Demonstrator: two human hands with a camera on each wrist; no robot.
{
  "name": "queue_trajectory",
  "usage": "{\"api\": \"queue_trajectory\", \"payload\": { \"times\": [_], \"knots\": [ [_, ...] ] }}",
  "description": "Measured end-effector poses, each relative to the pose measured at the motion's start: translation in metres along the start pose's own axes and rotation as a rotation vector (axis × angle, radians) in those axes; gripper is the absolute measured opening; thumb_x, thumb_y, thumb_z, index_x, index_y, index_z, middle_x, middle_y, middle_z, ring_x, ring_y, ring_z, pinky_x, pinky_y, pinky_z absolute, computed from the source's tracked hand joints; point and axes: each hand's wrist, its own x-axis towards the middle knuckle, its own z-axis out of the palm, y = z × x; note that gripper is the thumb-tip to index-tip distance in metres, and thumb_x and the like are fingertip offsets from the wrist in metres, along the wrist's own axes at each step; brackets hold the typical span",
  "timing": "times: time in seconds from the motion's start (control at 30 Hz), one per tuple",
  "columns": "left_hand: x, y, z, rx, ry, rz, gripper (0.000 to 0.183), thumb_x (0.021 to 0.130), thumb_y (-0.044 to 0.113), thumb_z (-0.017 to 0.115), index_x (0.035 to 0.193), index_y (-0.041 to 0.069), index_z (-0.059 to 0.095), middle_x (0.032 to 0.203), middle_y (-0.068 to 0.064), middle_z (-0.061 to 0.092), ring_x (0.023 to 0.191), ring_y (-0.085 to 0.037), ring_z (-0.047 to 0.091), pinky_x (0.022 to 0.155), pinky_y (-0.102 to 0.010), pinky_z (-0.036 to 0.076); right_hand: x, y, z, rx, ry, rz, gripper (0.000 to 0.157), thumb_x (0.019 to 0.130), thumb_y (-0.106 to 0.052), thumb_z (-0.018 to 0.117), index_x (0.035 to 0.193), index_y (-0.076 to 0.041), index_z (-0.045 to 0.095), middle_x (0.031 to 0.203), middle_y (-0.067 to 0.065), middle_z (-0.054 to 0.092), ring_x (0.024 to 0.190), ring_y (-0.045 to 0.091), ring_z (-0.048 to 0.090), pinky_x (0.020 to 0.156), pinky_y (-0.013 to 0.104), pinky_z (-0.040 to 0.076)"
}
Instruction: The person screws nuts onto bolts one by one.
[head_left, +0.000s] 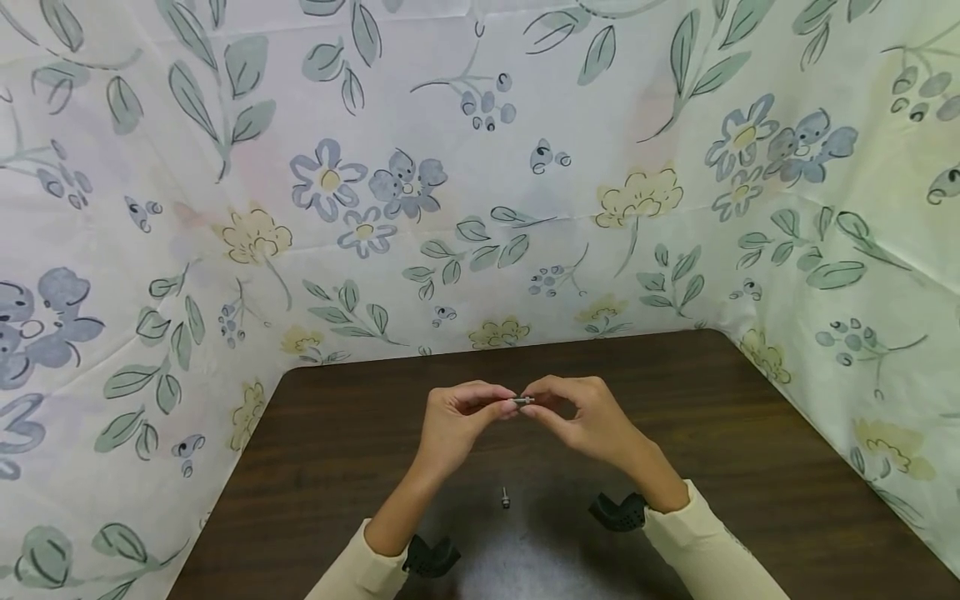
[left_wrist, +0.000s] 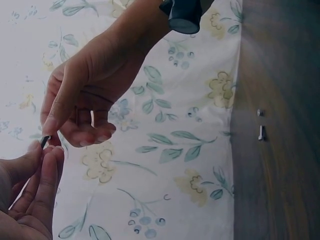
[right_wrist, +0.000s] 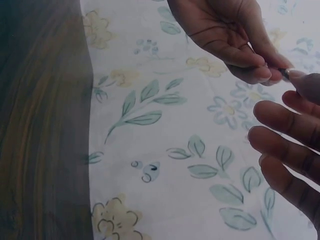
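A small metal bolt (head_left: 522, 400) is held between the two hands above the table. My left hand (head_left: 453, 423) pinches one end between thumb and fingertips. From the other side, my right hand (head_left: 588, 418) pinches the opposite end with thumb and index finger. In the left wrist view the bolt (left_wrist: 44, 141) shows as a short dark shaft, its ends covered by fingertips. On the table below the hands lies a second bolt (left_wrist: 262, 133), with a small nut (left_wrist: 260, 112) at one end of it.
The dark wooden table (head_left: 337, 450) has flower-patterned cloth (head_left: 480, 183) standing around its back and sides. Each wrist wears a black camera mount, the left one (head_left: 432, 557) and the right one (head_left: 618, 512) both above the table's near part.
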Motion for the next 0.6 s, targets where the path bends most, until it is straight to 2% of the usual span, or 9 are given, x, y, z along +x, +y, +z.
{"api": "queue_trajectory", "payload": {
  "times": [0.3, 0.6],
  "knots": [
    [0.0009, -0.0014, -0.0004, -0.001, 0.0, 0.006, 0.01, 0.09, 0.001, 0.075, 0.099, -0.003, 0.077, 0.094, -0.015, 0.074, 0.082, -0.025, 0.076, 0.075, -0.041, 0.063, 0.0006, 0.0006, -0.0002, 0.007, 0.005, -0.013, 0.027, 0.084, 0.002, 0.08, 0.105, -0.012, 0.072, 0.091, -0.005, 0.073, 0.073, 0.001, 0.066, 0.065, 0.019, 0.058],
    [0.0007, 0.0003, 0.0011, 0.01, 0.001, 0.003, 0.009, 0.09, 0.001, 0.075, 0.098, -0.003, 0.077, 0.093, -0.016, 0.074, 0.081, -0.022, 0.076, 0.075, -0.04, 0.063, -0.0001, 0.0028, 0.0012, 0.0, 0.01, -0.019, 0.031, 0.08, 0.009, 0.08, 0.102, -0.012, 0.073, 0.086, -0.004, 0.073, 0.069, 0.003, 0.064, 0.062, 0.022, 0.058]
  ]
}}
